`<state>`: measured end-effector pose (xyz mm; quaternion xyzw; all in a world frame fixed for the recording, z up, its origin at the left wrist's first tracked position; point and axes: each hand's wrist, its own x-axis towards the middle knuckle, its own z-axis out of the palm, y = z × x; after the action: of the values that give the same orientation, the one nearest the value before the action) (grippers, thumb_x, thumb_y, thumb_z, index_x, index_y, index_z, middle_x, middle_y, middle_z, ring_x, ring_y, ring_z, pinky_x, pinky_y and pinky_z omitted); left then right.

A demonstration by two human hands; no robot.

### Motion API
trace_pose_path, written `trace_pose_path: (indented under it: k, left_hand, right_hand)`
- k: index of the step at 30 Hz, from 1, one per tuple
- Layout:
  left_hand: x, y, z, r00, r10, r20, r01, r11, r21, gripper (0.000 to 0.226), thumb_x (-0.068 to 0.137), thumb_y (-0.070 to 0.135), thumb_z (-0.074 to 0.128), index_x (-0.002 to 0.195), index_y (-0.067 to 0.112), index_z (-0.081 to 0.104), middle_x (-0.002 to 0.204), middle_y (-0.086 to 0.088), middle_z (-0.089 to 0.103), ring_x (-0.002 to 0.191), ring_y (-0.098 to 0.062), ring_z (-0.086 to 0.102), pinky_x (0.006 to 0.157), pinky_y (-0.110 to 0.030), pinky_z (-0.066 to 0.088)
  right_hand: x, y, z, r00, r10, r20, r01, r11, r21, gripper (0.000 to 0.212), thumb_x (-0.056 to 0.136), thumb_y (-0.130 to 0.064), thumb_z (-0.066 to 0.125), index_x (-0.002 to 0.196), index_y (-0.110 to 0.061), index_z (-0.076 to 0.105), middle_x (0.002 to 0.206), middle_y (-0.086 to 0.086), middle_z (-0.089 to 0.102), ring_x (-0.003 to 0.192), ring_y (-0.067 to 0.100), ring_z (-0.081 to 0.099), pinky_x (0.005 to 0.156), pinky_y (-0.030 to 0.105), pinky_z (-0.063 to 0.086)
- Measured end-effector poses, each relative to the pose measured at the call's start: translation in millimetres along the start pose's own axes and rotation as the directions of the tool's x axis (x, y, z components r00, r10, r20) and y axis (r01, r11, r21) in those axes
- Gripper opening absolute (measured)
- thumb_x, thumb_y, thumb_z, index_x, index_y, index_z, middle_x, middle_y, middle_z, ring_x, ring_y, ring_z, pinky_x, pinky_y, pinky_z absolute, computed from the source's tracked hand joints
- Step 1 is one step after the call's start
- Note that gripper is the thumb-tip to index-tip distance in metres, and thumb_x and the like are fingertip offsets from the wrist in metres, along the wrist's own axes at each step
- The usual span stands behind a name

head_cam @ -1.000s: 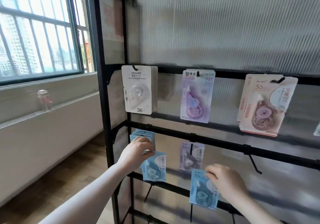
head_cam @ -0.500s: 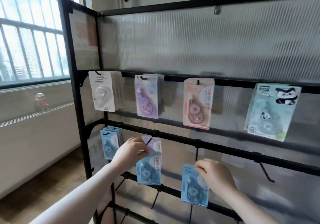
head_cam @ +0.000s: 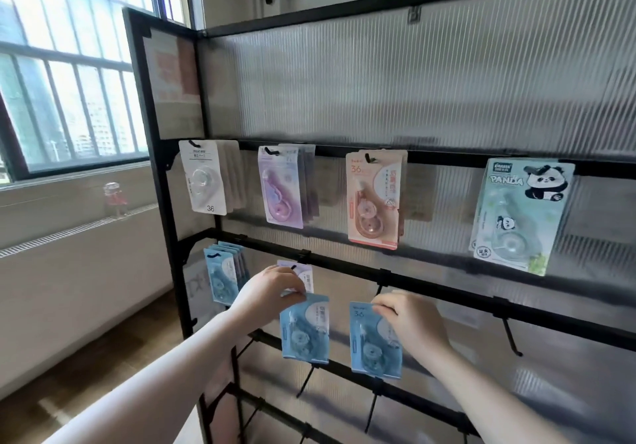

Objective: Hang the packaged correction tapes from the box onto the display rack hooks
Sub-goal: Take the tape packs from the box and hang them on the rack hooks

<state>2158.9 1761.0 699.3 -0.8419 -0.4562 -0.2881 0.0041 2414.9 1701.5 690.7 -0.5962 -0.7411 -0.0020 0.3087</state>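
Note:
My left hand (head_cam: 266, 294) pinches the top edge of a blue packaged correction tape (head_cam: 304, 331) in front of the black display rack (head_cam: 447, 294). My right hand (head_cam: 411, 319) holds a second blue correction tape pack (head_cam: 370, 347) by its top right corner, just below the second rail. Behind my left hand a lilac pack (head_cam: 306, 276) hangs on a hook. A stack of blue packs (head_cam: 223, 276) hangs at the rail's left end. An empty hook (head_cam: 512, 338) juts out to the right of my right hand. The box is out of view.
The top rail carries white packs (head_cam: 206, 178), purple packs (head_cam: 284, 189), pink packs (head_cam: 373, 199) and a panda pack (head_cam: 516, 216). Bare hooks (head_cam: 306, 380) stick out of the lower rails. A window and a sill with a small bottle (head_cam: 115, 199) lie to the left.
The view has swung right and back, bringing the panda pack into sight. Both hands have kept their blue packs and shifted right along the second rail, away from the blue stack.

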Motion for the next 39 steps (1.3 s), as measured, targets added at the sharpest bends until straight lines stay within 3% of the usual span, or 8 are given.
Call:
trace_pose_path:
  k: [5, 10, 16, 20, 25, 31, 35, 39]
  left_hand:
    - [6, -5, -1, 1.0, -0.013, 0.012, 0.013, 1.0, 0.002, 0.011, 0.081, 0.027, 0.069, 0.09, 0.02, 0.072, 0.09, 0.007, 0.067, 0.089, -0.014, 0.058, 0.078, -0.032, 0.048]
    - [12, -6, 3, 1.0, 0.0, 0.001, 0.0, 1.0, -0.018, 0.009, 0.081, 0.025, 0.069, 0.087, 0.018, 0.072, 0.087, 0.009, 0.064, 0.081, -0.006, 0.051, 0.075, -0.026, 0.044]
    - [15, -8, 11, 0.999, 0.002, 0.042, -0.001, 1.0, -0.029, 0.012, 0.083, 0.026, 0.068, 0.09, 0.018, 0.072, 0.089, 0.006, 0.066, 0.081, -0.01, 0.056, 0.075, -0.029, 0.047]
    - [17, -7, 13, 0.998, -0.008, 0.055, 0.01, 1.0, -0.03, 0.013, 0.084, 0.025, 0.067, 0.091, 0.016, 0.072, 0.091, 0.006, 0.067, 0.082, -0.009, 0.055, 0.075, -0.027, 0.045]
    - [21, -3, 18, 0.992, -0.017, 0.123, 0.023, 0.998, -0.052, 0.012, 0.084, 0.024, 0.066, 0.092, 0.016, 0.072, 0.09, 0.006, 0.068, 0.078, -0.009, 0.056, 0.073, -0.026, 0.044]
    - [28, 0, 26, 0.975, 0.002, 0.22, 0.017, 0.996, -0.084, 0.012, 0.086, 0.027, 0.065, 0.092, 0.02, 0.071, 0.088, 0.011, 0.068, 0.075, -0.002, 0.054, 0.072, -0.022, 0.044]
    - [33, 6, 28, 0.966, 0.034, 0.258, -0.002, 0.992, -0.123, 0.012, 0.086, 0.025, 0.064, 0.093, 0.017, 0.071, 0.089, 0.01, 0.068, 0.073, 0.002, 0.052, 0.073, -0.016, 0.042]
    - [38, 12, 32, 0.962, 0.07, 0.264, -0.023, 0.984, -0.179, 0.012, 0.086, 0.023, 0.065, 0.092, 0.015, 0.071, 0.087, 0.01, 0.067, 0.07, 0.006, 0.05, 0.07, -0.011, 0.039]
  right_hand:
    - [5, 0, 8, 1.0, -0.008, 0.01, 0.008, 1.0, -0.011, 0.021, 0.094, -0.029, 0.052, 0.102, -0.022, 0.071, 0.094, -0.008, 0.068, 0.084, 0.007, 0.058, 0.059, 0.008, 0.031]
    - [11, 0, 15, 0.999, 0.007, 0.033, -0.007, 1.0, -0.011, 0.023, 0.096, -0.026, 0.05, 0.108, -0.02, 0.069, 0.102, -0.004, 0.067, 0.092, 0.012, 0.059, 0.069, 0.02, 0.041]
    - [16, 0, 25, 0.995, 0.01, 0.102, -0.009, 1.0, -0.016, 0.025, 0.096, -0.017, 0.047, 0.115, -0.019, 0.064, 0.108, 0.0, 0.065, 0.099, 0.017, 0.057, 0.081, 0.032, 0.049]
    - [19, 8, 21, 0.98, 0.005, 0.197, 0.004, 0.999, -0.047, 0.03, 0.095, -0.01, 0.048, 0.122, -0.014, 0.058, 0.117, 0.003, 0.061, 0.109, 0.018, 0.055, 0.088, 0.032, 0.047]
    - [21, 18, 23, 0.979, 0.016, 0.201, -0.001, 0.997, -0.073, 0.034, 0.096, -0.007, 0.043, 0.127, -0.015, 0.056, 0.121, 0.003, 0.06, 0.112, 0.019, 0.054, 0.091, 0.031, 0.045]
    - [37, 31, 31, 0.989, 0.036, 0.147, -0.017, 0.991, -0.132, 0.036, 0.094, -0.006, 0.045, 0.125, -0.018, 0.059, 0.106, 0.004, 0.063, 0.099, 0.022, 0.058, 0.078, 0.034, 0.049]
    - [45, 38, 36, 0.993, 0.077, 0.088, -0.061, 0.984, -0.166, 0.027, 0.093, -0.008, 0.047, 0.111, -0.016, 0.066, 0.094, 0.003, 0.063, 0.086, 0.02, 0.059, 0.071, 0.036, 0.052]
    - [49, 39, 39, 0.995, 0.082, 0.052, -0.073, 0.987, -0.142, 0.026, 0.093, -0.016, 0.049, 0.112, -0.024, 0.066, 0.092, 0.001, 0.064, 0.085, 0.02, 0.06, 0.069, 0.034, 0.051]
